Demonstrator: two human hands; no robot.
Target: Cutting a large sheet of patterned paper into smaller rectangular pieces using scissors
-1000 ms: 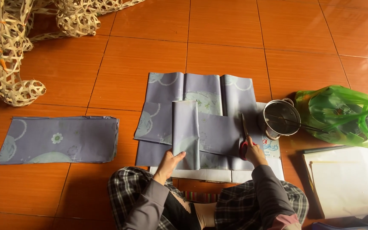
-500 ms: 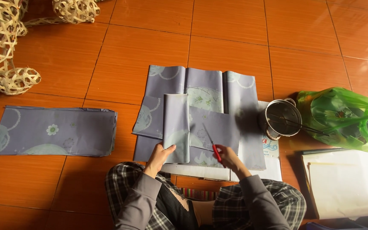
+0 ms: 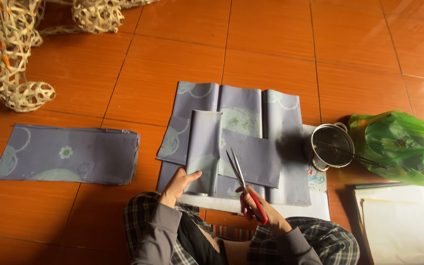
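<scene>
- Scissors (image 3: 245,189) with red handles sit in the right hand (image 3: 261,208). The fingers are curled through the handles, and the blades stand a little open, pointing up and away over the paper.
- Left hand (image 3: 177,185) pinches the near edge of a folded strip of paper (image 3: 203,149). The thumb is on top and the fingers are under it, probably so the strip stays flat and does not slide.
- The strip lies just left of the blades, close but not between them.
- More purple sheets (image 3: 241,132) are spread flat on the orange floor (image 3: 172,64) under the strip, easy to reach.
- One long purple piece (image 3: 67,154) lies well off to the left, by itself.
- A metal pot (image 3: 331,147) and a green bag (image 3: 398,147) sit to the right, out of the way.
</scene>
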